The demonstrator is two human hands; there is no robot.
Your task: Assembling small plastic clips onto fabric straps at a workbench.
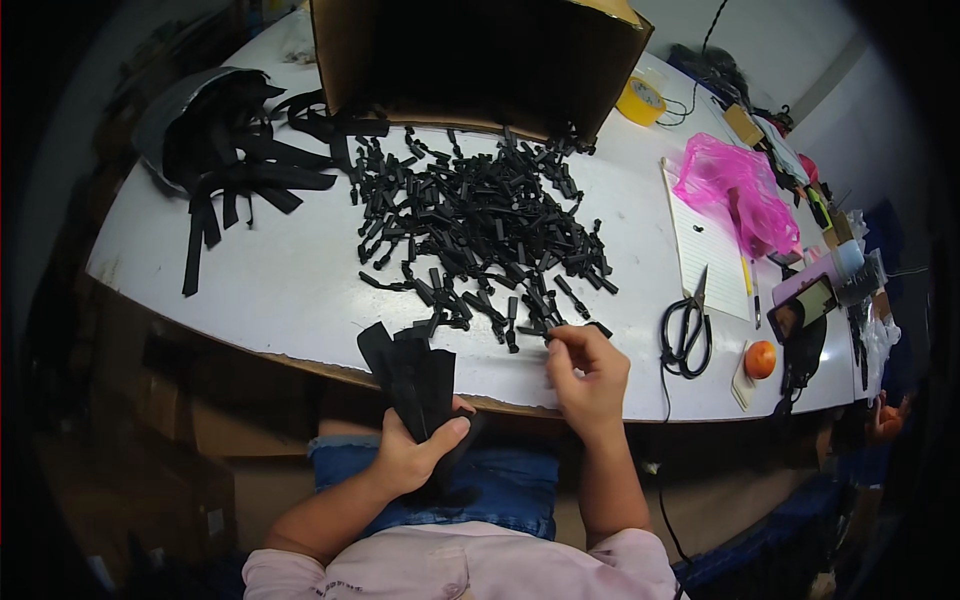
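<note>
My left hand (422,450) is closed around a bundle of black fabric strips (415,375), held upright just off the table's front edge. My right hand (592,380) is in a pinch at the near side of a large heap of small black plastic pieces (480,210). Its thumb and index finger are on one small black piece (538,331), partly hidden by the fingertips. Several of these pieces lie loose along the heap's near edge, a short way beyond the left hand's strips.
Behind the heap stands an open cardboard box (330,60). More black strips (265,160) spill from a bag at left. Rightward lie black-handled scissors (687,335), a lined notebook (705,250), a pink plastic bag (740,190), yellow tape (641,101), an orange fruit (760,359) and a phone (803,306).
</note>
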